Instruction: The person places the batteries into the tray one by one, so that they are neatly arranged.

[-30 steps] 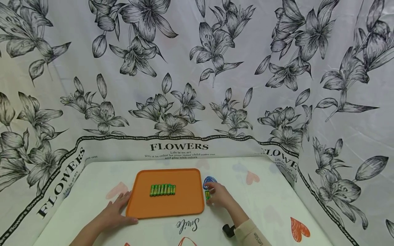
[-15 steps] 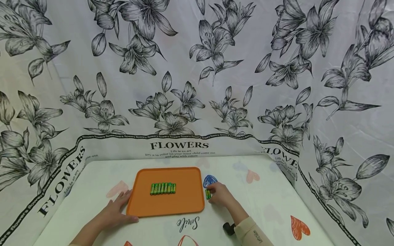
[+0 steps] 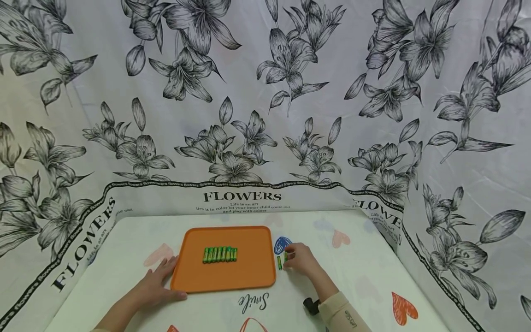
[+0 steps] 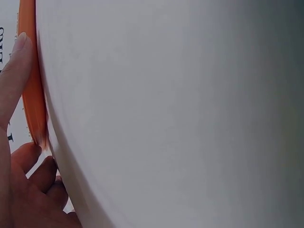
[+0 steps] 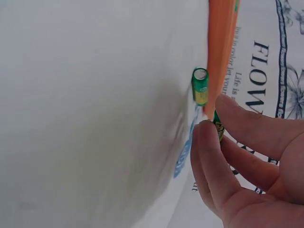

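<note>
An orange tray [image 3: 224, 280] lies on the table, bearing a row of several green batteries [image 3: 220, 255] set side by side. My left hand [image 3: 154, 286] rests at its near-left corner, thumb along the front rim and fingers spread at the left side. Just right of the tray, my right hand [image 3: 302, 260] pinches one green battery [image 5: 219, 127] between thumb and fingertips, which cover most of it. Another green-and-yellow battery [image 3: 280, 263] lies between that hand and the tray's right rim; the right wrist view shows its flat end.
A white cloth [image 3: 356, 258] printed with hearts, the word Smile and a blue scribble [image 3: 283, 245] covers the table. Behind and at both sides hangs a flower-printed curtain [image 3: 244, 152]. A small black object [image 3: 311, 306] sits at the right sleeve.
My right hand has shifted slightly right with one battery, parting it from the battery beside it. My left hand and the tray look unchanged.
</note>
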Motion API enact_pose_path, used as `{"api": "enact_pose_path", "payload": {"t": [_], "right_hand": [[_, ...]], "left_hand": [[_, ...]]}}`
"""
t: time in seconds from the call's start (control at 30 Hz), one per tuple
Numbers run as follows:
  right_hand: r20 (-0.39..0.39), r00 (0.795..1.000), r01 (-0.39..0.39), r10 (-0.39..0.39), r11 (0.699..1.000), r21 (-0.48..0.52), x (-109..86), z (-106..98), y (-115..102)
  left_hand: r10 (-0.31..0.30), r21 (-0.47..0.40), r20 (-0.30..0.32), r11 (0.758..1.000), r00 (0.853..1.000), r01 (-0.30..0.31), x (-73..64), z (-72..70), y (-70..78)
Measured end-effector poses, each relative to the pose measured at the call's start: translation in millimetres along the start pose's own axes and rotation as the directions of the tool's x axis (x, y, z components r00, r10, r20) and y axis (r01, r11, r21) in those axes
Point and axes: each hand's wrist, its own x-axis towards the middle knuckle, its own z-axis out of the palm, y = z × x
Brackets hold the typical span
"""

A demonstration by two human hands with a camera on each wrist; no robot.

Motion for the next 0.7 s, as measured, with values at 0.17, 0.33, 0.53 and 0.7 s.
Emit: {"api": "enact_pose_path", "payload": {"t": [0.17, 0.33, 0.53, 0.7], "right_hand": [[-0.008, 1.000, -0.014, 0.014, 0.999, 0.029, 5.6, -3.5, -9.1], [0.004, 1.000, -0.017, 0.017, 0.998, 0.053, 13.1, -6.4, -26.6], [0.024, 1.000, -0.004, 0.002, 0.997, 0.080, 20.9, -6.4, -44.7], [0.054, 0.999, -0.014, 0.008, 0.995, 0.100, 25.2, -3.4, -52.7]], "left_hand": [[0.006, 0.014, -0.002, 1.000, 1.000, -0.006, -0.6, -1.4, 1.6], [-0.001, 0.031, -0.002, 1.000, 1.000, 0.001, 0.0, -0.9, 1.9], [-0.031, 0.029, 0.012, 0.999, 0.999, 0.030, 3.1, 0.8, 1.8], [-0.057, 0.042, 0.017, 0.998, 0.998, 0.056, 3.8, 0.0, 4.7]]}}
